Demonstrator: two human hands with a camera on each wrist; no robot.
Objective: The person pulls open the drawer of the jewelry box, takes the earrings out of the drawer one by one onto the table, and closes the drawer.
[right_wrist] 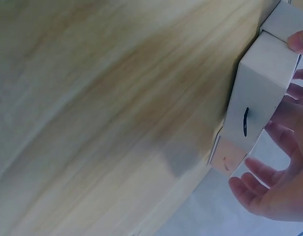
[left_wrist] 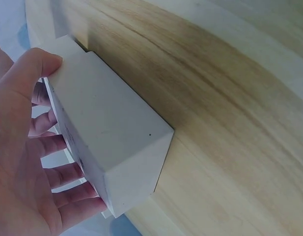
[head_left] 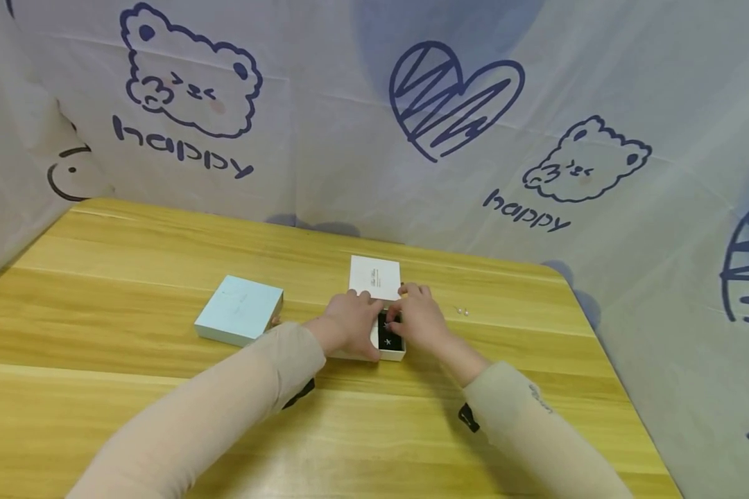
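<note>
A white jewelry box [head_left: 392, 355] stands near the middle of the table, with a black insert [head_left: 396, 335] showing inside. On the insert lies a small silver star-shaped piece [head_left: 388, 342]. My left hand [head_left: 351, 324] grips the box from the left, its thumb [left_wrist: 45, 64] on the near side and its fingers over the top. My right hand [head_left: 419, 320] reaches over the right end, bent fingers down at the insert beside another small shiny piece. Whether the fingertips pinch that piece is hidden. A black pull loop [right_wrist: 245, 122] shows on the box's end.
Just behind the box sits a white square box or lid [head_left: 374, 276] with small printing. A light blue box [head_left: 240, 308] stands to the left. Right of my right hand, small shiny earrings [head_left: 462, 312] lie on the wooden table [head_left: 505, 430]. A printed cloth [head_left: 324, 138] hangs behind.
</note>
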